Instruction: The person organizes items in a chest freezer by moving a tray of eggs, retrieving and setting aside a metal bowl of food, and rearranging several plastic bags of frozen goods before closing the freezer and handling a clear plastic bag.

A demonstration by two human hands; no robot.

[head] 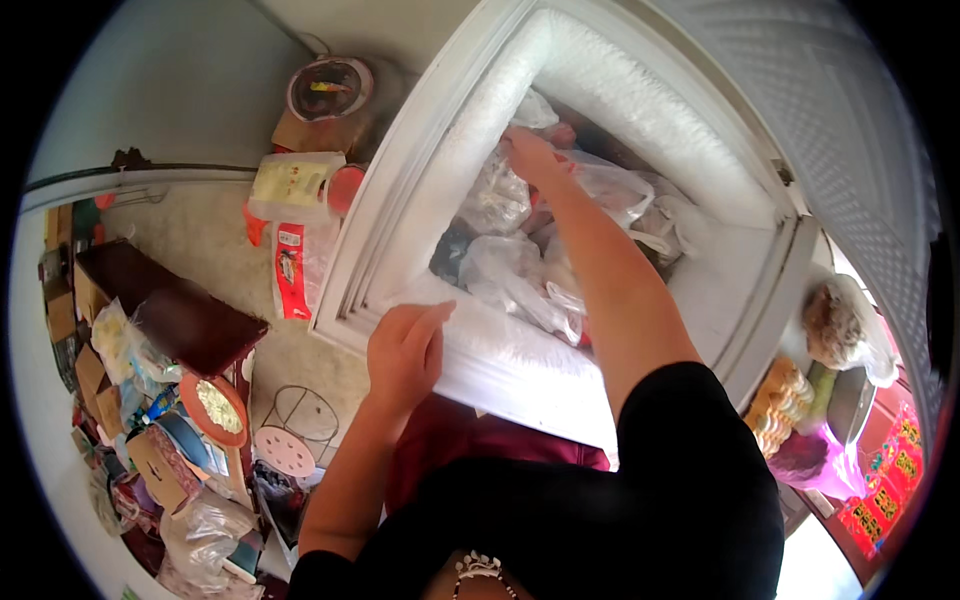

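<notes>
A chest freezer [390,217] with thick frost along its inner walls stands open before me. My right hand [531,156] reaches deep inside, its fingers bent against the upper end of a clear plastic bag [499,196]; whether they grip it cannot be told. Near it are a reddish bagged item [559,135] and another translucent bag [611,187]. A whitish knotted bag [506,274] lies closer to me. My left hand [409,349] rests at the freezer's near left rim, its fingers curled; nothing shows in it.
A dark red wooden board [172,307] stands left, near an orange bowl [214,411] of pale contents and crowded bags and boxes. A wire stand [306,416] is on the floor. At right are eggs [778,405] and a purple bag [821,461]. The raised lid [832,127] borders the freezer.
</notes>
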